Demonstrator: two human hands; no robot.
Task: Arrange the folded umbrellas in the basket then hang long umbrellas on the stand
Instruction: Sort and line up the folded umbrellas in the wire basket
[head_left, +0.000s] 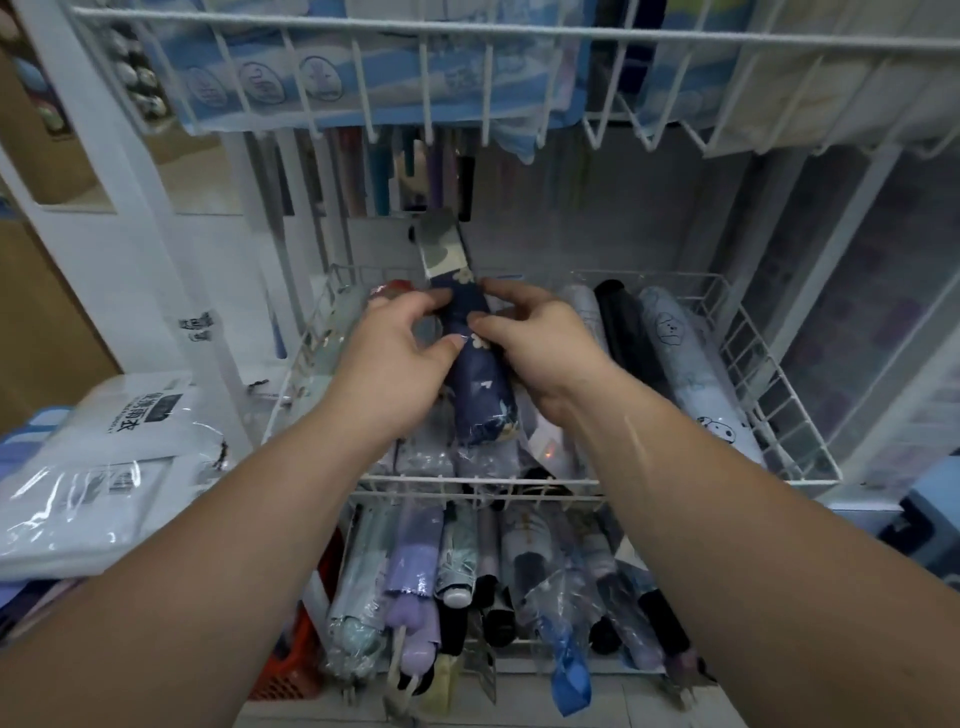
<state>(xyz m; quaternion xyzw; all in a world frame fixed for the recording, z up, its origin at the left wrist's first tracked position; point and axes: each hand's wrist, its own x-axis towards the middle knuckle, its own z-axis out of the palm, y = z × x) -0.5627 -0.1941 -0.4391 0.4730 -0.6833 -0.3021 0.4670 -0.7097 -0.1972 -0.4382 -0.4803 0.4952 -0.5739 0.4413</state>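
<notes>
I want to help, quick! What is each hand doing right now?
Left hand: holds the navy umbrella.
Right hand: holds the same umbrella.

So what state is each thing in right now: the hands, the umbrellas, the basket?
wire basket, holds folded umbrellas lying flat.
navy umbrella, folded, held tilted over the wire basket.
left hand, grips the navy umbrella.
right hand, grips the navy umbrella.
black umbrella, folded, lying in the wire basket.
</notes>
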